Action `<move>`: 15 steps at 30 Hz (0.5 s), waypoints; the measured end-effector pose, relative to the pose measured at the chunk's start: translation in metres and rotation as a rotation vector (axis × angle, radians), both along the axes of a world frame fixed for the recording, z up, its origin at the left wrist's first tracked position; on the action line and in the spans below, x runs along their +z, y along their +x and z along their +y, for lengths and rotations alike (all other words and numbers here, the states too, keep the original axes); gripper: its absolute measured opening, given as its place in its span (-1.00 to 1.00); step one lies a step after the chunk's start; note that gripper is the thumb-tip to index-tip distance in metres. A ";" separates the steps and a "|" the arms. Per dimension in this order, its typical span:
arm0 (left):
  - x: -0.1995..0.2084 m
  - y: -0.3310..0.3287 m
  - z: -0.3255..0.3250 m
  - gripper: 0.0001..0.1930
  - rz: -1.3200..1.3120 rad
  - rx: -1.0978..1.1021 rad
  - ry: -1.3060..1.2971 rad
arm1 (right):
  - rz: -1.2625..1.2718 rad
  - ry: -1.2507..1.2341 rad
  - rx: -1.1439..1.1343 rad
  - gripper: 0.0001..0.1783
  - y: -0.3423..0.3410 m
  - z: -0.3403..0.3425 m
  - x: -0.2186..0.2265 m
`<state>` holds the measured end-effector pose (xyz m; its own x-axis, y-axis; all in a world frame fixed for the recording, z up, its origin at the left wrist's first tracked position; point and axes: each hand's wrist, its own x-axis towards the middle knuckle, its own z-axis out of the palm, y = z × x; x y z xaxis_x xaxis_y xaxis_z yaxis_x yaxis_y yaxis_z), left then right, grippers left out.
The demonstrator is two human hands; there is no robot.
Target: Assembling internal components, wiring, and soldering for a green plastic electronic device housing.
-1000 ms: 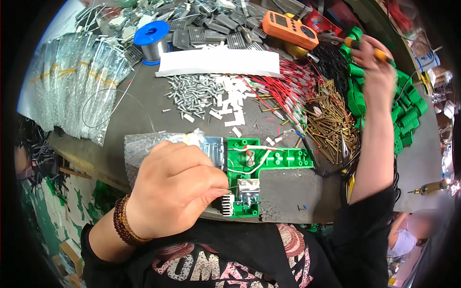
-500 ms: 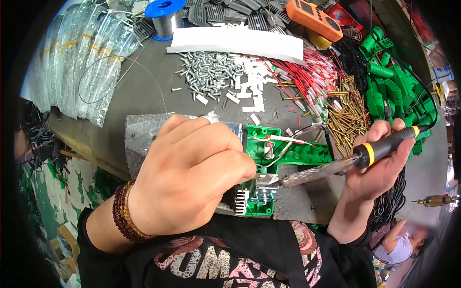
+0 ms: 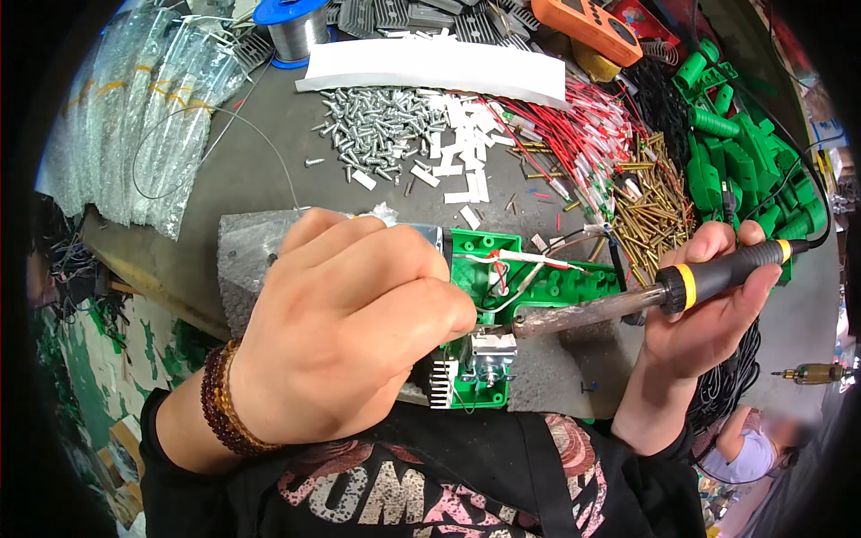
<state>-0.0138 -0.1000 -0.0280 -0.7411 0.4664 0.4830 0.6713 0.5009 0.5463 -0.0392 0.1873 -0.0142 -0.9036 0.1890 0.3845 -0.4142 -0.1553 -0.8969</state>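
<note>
Standing beside the bench, I note the left hand (image 3: 350, 314) curled into a loose fist over the left part of a green plastic housing (image 3: 529, 278), fingertips pinched together near the centre of the piece; what they pinch is hidden by the knuckles, possibly the thin solder wire (image 3: 269, 152) that loops across the grey tabletop (image 3: 260, 170) toward that hand. The housing lies flat on a grey foam block (image 3: 247, 255), directly under and just right of the left hand, with red and white leads showing inside it and a small finned metal part (image 3: 446, 387) at its lower edge.

The right hand (image 3: 717, 305) is closed around the black and yellow grip of a soldering iron (image 3: 628, 300). The iron lies nearly level, its dark tip meeting the housing just beside the left fingertips.

Beyond the work lie a heap of silver screws (image 3: 377, 121), a bundle of red wires (image 3: 574, 134), brass pins (image 3: 655, 206), further green mouldings (image 3: 735, 161), a blue solder spool (image 3: 291, 27) and an orange meter (image 3: 596, 25).
</note>
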 end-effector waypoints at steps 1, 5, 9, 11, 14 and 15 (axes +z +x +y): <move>0.000 0.000 0.000 -0.84 0.000 -0.006 0.003 | 0.001 0.001 0.002 -0.45 0.000 0.000 0.000; -0.001 -0.001 0.000 -0.84 0.008 0.000 -0.007 | -0.013 -0.011 0.050 -0.45 0.002 0.000 0.001; -0.001 -0.001 0.000 -0.83 0.016 0.002 -0.007 | -0.028 -0.015 0.066 -0.45 0.002 -0.001 0.000; -0.001 -0.001 0.000 -0.83 0.022 -0.003 -0.013 | -0.023 -0.016 0.047 -0.46 0.002 0.000 -0.002; -0.003 -0.002 0.002 -0.83 0.034 -0.001 0.007 | -0.028 -0.016 0.061 -0.46 0.002 0.000 -0.002; -0.002 -0.002 0.002 -0.83 0.021 -0.005 0.009 | -0.036 -0.014 0.095 -0.46 0.003 0.000 -0.002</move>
<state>-0.0155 -0.0981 -0.0302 -0.7284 0.4651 0.5031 0.6851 0.4928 0.5365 -0.0366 0.1877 -0.0157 -0.9308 0.1069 0.3496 -0.3647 -0.2052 -0.9082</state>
